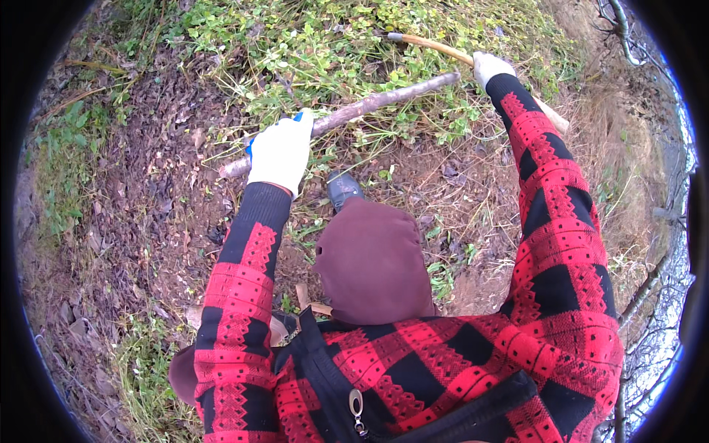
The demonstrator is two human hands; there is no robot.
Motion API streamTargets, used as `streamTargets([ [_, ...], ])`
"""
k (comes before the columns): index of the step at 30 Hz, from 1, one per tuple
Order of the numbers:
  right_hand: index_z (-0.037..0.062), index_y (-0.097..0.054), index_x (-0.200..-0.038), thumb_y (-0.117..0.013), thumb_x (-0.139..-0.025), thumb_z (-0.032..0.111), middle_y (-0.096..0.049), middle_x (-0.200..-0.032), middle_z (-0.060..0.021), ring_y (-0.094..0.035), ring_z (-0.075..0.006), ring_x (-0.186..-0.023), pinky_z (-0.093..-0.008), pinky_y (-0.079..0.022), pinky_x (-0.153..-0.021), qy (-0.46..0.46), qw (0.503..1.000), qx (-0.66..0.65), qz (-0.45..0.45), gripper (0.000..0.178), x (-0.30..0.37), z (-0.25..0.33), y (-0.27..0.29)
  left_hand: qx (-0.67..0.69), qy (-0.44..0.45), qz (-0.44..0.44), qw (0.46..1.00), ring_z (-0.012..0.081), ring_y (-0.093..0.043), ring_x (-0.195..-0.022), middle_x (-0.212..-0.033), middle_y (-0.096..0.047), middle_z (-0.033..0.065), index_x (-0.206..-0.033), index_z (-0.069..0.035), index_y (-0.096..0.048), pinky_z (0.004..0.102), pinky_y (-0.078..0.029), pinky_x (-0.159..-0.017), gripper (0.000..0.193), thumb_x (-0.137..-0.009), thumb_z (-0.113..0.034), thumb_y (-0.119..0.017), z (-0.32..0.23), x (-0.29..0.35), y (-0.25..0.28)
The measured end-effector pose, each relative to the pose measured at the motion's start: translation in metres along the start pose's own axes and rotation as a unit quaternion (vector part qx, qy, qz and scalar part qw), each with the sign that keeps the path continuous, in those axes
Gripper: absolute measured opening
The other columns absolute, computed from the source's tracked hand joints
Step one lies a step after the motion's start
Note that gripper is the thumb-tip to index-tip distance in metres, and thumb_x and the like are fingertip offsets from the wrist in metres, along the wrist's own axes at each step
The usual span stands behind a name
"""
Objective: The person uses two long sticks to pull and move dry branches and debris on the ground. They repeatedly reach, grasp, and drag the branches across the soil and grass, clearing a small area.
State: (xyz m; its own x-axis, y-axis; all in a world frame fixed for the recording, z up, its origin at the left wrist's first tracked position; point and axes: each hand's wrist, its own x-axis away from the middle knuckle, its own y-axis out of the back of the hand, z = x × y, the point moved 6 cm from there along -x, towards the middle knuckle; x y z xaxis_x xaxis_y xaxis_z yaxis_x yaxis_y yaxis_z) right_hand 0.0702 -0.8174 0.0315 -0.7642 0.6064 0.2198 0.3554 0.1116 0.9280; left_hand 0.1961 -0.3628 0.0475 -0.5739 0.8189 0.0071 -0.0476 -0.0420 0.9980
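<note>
Head view, looking down. All around, ground point(148, 221) of brown dead leaves, with green weeds point(332, 37) on the far side and dry grass point(613, 133) to the right. Near the bottom, a red and black checked jacket point(443, 369), sleeves reaching far out. In the middle, a dark red trouser knee point(373, 262) lifted up, with a dark shoe point(343, 188) just past it. Across the far middle, a long grey stick point(369, 105), tilted, low on the left and higher on the right. Left hand point(281, 151) in a white glove, fingers wrapped tight round the low end of the stick, likely to keep it steady. Far right, right hand point(489, 68), gloved too, fingers closed round a pale wooden handle point(436, 46), raised above the stick, maybe to swing down. Tool head not clear. Bare branches point(650, 295) at the right edge, crowding that side.
</note>
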Motion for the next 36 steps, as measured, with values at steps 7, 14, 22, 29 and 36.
streamTargets([
  [7,0.0025,-0.056,-0.113,-0.043,-0.104,0.025,-0.072,-0.1,-0.0244,-0.071,-0.041,-0.096,-0.0535,-0.055,-0.083,-0.108,0.991,-0.08,0.002,0.027,0.065,-0.021,-0.085,0.066,0.103,0.033,0.992,0.0342,-0.072,-0.082,-0.088,-0.07,0.0153,-0.114,-0.009,-0.06,0.047,-0.057,-0.071,0.021,-0.099,-0.013,-0.046,0.064,0.042,-0.023],
  [14,-0.0003,-0.057,-0.111,-0.061,-0.094,0.024,-0.07,-0.104,-0.0299,-0.069,-0.045,-0.099,-0.0523,-0.054,-0.088,-0.204,0.963,-0.176,0.012,0.03,0.164,-0.033,-0.142,0.058,0.089,0.007,0.994,0.0332,-0.072,-0.086,-0.091,-0.071,0.0152,-0.113,-0.009,-0.062,0.0469,-0.057,-0.073,0.022,-0.099,-0.014,-0.046,0.07,0.046,-0.011],
  [22,0.0004,-0.062,-0.103,-0.076,-0.088,0.027,-0.07,-0.085,-0.0172,-0.071,-0.0301,-0.079,-0.0418,-0.056,-0.072,-0.322,0.847,-0.405,0.118,0.033,0.399,0.031,-0.177,0.069,0.087,0.026,0.994,0.0367,-0.071,-0.085,-0.091,-0.071,0.0173,-0.111,-0.008,-0.06,0.0499,-0.056,-0.074,0.021,-0.099,-0.014,-0.044,0.087,0.1,-0.018],
  [29,0.0061,-0.052,-0.095,-0.074,-0.093,0.025,-0.053,-0.065,-0.0013,-0.048,-0.0132,-0.045,-0.0316,-0.04,-0.039,-0.198,0.705,-0.654,0.189,0.03,0.353,0.136,-0.104,-0.059,0.208,0.061,0.974,0.036,-0.071,-0.086,-0.095,-0.07,0.0167,-0.132,-0.013,-0.06,0.0486,-0.057,-0.075,0.038,-0.095,-0.011,-0.054,0.191,0.186,0.002],
  [36,0.0039,-0.059,-0.106,-0.077,-0.088,0.031,-0.061,-0.075,-0.0052,-0.055,-0.0134,-0.061,-0.0334,-0.047,-0.056,-0.003,0.795,-0.574,0.195,0.037,0.307,0.181,-0.08,-0.083,0.268,0.078,0.957,0.0374,-0.072,-0.087,-0.095,-0.071,0.0192,-0.136,-0.013,-0.06,0.0475,-0.057,-0.077,0.044,-0.092,-0.01,-0.059,0.231,0.239,0.019],
])
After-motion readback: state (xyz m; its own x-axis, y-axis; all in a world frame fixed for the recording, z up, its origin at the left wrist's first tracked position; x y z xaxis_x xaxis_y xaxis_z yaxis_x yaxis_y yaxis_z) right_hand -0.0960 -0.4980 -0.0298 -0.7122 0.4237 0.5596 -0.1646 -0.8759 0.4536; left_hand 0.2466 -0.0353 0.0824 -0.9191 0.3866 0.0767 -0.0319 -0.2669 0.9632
